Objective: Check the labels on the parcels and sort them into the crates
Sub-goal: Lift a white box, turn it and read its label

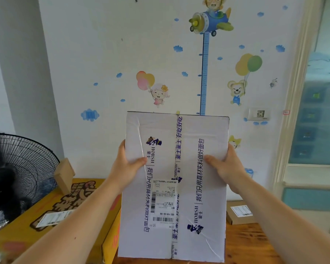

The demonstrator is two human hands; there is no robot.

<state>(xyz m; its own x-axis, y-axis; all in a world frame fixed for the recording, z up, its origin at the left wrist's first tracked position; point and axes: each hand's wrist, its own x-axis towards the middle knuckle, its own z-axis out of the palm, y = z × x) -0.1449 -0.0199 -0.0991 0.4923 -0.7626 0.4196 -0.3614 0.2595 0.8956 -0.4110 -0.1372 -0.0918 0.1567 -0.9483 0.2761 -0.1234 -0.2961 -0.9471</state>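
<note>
Left hand (129, 165) and right hand (224, 165) hold the box (198, 130) upright above the table (246, 242), fingers (122, 148) curled round its side edges. Keep it steady and read the label (164, 201) fully before sorting it.

White parcel (179, 168) with purple print, yellow box (36, 212), blue-clouded white wall (84, 63)

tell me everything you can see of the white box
The white box is printed cardboard with purple HORSH logos and Chinese lettering, printed tape down its middle seam, and a barcoded shipping label on the lower front. It is held upright, with the left hand and right hand gripping its side edges, thumbs on the front.
</note>
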